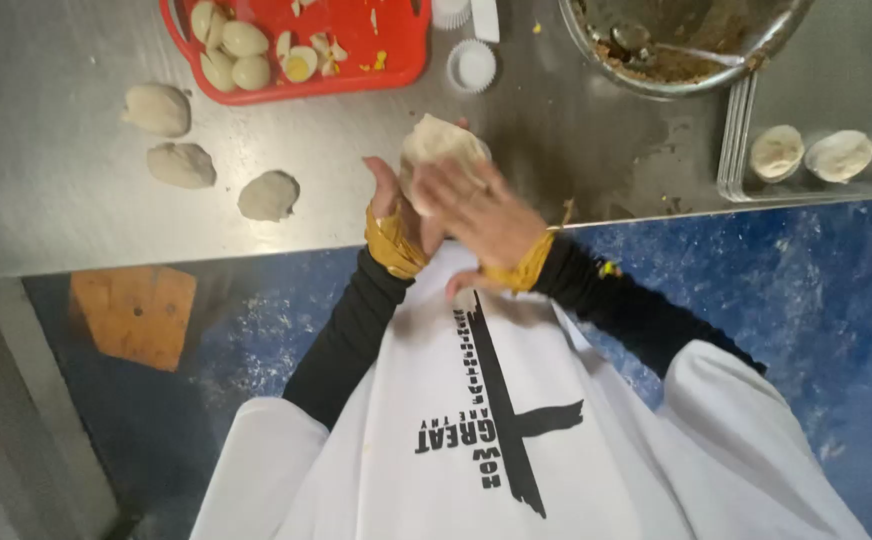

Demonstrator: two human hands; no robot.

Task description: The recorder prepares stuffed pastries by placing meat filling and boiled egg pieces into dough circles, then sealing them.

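A pale round of dough [436, 140] is pressed between my two palms, just above the near edge of the steel table [46, 190]. My left hand [391, 200] sits under and behind the dough, thumb up. My right hand [476, 205] lies flat across its front, fingers spread and slightly blurred. Both wrists wear yellow bands over black sleeves. Three more dough lumps [181, 165] lie on the table to the left.
A red tray [356, 60] at the back holds peeled boiled eggs [241, 40], some halved. White paper cups [471, 65] stand beside it. A metal bowl [656, 85] of brown filling with a spoon is back right. Filled dough pieces [836, 155] rest on stacked trays at right.
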